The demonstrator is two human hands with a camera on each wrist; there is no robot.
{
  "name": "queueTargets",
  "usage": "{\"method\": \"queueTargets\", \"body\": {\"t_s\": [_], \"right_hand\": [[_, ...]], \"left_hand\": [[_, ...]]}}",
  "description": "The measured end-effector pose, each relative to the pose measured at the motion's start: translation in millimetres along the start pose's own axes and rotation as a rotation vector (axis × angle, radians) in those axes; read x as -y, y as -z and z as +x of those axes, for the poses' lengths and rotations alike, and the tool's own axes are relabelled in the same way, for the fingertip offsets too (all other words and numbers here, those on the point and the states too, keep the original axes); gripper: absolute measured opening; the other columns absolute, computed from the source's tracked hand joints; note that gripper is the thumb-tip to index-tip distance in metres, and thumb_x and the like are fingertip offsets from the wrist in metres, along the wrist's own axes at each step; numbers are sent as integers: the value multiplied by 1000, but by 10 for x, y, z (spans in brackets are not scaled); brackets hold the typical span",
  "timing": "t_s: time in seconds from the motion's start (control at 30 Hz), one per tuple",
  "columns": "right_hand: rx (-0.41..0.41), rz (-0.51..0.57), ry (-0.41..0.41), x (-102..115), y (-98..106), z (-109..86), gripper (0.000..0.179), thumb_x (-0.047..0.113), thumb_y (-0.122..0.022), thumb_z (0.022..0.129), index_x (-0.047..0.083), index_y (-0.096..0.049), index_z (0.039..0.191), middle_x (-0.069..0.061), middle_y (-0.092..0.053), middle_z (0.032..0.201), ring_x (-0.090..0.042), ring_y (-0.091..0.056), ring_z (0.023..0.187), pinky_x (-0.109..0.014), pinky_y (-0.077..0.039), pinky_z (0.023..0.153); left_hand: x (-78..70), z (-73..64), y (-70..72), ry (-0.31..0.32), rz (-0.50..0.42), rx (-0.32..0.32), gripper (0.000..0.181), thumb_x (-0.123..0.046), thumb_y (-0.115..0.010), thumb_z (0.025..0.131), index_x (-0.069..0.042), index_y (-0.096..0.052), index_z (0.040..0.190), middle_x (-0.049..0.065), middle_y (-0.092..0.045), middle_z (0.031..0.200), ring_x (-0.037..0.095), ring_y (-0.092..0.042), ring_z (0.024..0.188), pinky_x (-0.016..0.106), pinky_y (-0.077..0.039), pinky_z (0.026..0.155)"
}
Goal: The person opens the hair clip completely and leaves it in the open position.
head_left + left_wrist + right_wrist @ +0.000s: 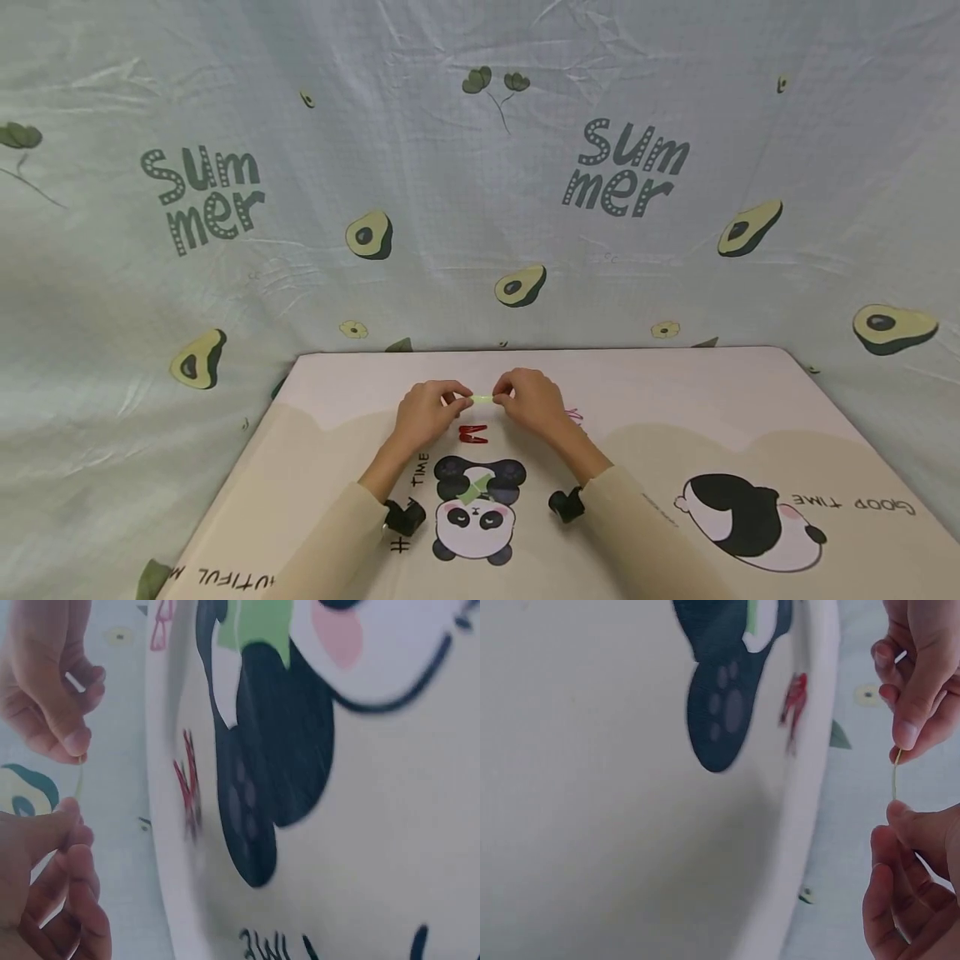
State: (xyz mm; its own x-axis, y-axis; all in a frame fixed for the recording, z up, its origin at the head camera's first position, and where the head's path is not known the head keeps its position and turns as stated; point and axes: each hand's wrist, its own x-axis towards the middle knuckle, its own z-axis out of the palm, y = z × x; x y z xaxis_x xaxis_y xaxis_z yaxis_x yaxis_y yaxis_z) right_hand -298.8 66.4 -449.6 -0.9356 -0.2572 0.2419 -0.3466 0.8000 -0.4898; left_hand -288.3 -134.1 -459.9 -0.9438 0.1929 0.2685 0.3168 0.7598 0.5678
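Note:
A thin yellow-green hair clip is stretched level between my two hands, above the far part of the table. My left hand pinches one end between thumb and forefinger. The other end is pinched the same way by my right hand. Seen edge-on in the right wrist view, the clip is a narrow, slightly bent line. Fingertips cover both its ends. Nearer me than the hands, a pair of red hair clips lies on the table. Pink hair clips lie partly hidden behind my right wrist.
The table has a printed cover with a panda in front of me and a black-and-white animal at the right. A hanging cloth with avocado prints rises behind the far edge. Dark wrist cameras sit by both sleeves.

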Motion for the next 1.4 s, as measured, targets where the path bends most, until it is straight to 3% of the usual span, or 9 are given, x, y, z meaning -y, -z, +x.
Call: {"method": "queueTargets", "body": {"t_s": [0.33, 0.47, 0.63, 0.8, 1.07, 1.4], "right_hand": [[-136, 2, 86, 92, 487, -281, 4, 16, -79, 90, 12, -79, 92, 1, -72, 86, -10, -57, 67, -26, -46, 58], [-188, 28, 86, 149, 697, -444, 4, 14, -79, 90, 11, -79, 92, 0, -71, 85, -11, -55, 65, -26, -45, 57], [-233, 61, 75, 162, 837, -639, 5, 13, -80, 89, 10, -78, 93, 0, -70, 84, -9, -53, 64, -25, -44, 55], [-297, 92, 62, 135, 904, -817, 6, 9, -81, 88, 9, -77, 93, 0, -70, 83, -9, -57, 66, -25, -46, 59], [-355, 98, 88, 88, 961, -1011, 10, 6, -83, 85, 10, -77, 91, 0, -71, 84, -10, -65, 72, -24, -50, 62], [-370, 125, 112, 66, 1010, -1105, 12, 7, -83, 85, 10, -75, 92, 1, -70, 84, -13, -65, 69, -22, -49, 56]], "left_hand": [[-394, -147, 52, -100, -153, -170, 16, -22, -76, 94, -15, -80, 108, -3, -66, 66, 6, -52, 56, 21, -40, 53], [-578, -215, 94, -149, -242, -202, 18, -18, -76, 94, -14, -80, 111, -3, -65, 63, 5, -51, 53, 20, -42, 51], [-754, -294, 114, -217, -285, -215, 18, -15, -76, 94, -10, -80, 111, -3, -64, 61, 0, -52, 50, 18, -48, 49], [-870, -373, 79, -329, -241, -244, 22, -15, -81, 89, -9, -80, 110, -2, -66, 63, -1, -49, 51, 16, -48, 50], [-976, -444, 8, -504, -129, -387, 21, -16, -85, 85, -10, -82, 105, -3, -71, 67, 1, -52, 52, 9, -44, 53], [-1013, -469, -37, -634, -13, -490, 21, -14, -87, 81, -10, -82, 101, -3, -76, 72, 3, -55, 51, 8, -42, 52]]}}
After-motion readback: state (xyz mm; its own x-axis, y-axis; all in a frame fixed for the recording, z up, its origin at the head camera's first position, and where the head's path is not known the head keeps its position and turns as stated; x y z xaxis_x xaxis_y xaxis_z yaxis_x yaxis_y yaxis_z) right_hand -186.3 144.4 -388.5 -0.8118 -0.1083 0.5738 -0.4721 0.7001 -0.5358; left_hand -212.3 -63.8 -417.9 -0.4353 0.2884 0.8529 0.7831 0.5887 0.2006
